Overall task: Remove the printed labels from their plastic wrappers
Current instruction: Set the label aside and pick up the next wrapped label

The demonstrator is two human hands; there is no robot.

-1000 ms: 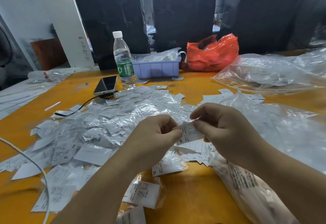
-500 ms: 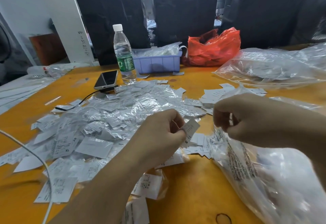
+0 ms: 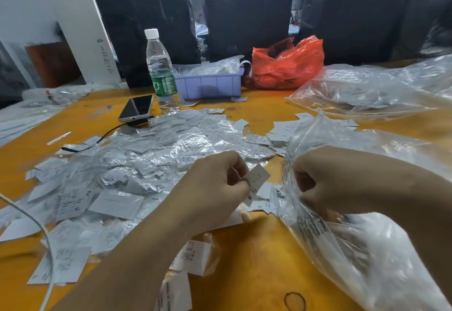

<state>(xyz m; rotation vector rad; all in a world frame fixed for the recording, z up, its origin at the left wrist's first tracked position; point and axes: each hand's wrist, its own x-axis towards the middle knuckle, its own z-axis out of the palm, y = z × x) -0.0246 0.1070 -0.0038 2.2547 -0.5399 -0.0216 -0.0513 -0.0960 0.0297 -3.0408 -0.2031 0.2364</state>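
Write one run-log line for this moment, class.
left hand: pinches printed label | right hand: fingers curled at clear plastic bag, grip unclear | table: wrapped labels piled

Water bottle (image 3: 160, 70) upright on orange surface (image 3: 256, 257), well beyond hands, white cap on, green label. Phone (image 3: 137, 108) just left of bottle, screen dark, black cable (image 3: 107, 134) running from it toward near left. Lilac bin (image 3: 210, 85) right of bottle, clear plastic heaped in it. Red plastic bag (image 3: 286, 64) just right of bin, crumpled. Black rubber band (image 3: 295, 301) near front edge, below right hand. White cord (image 3: 36, 227) curving at far left.
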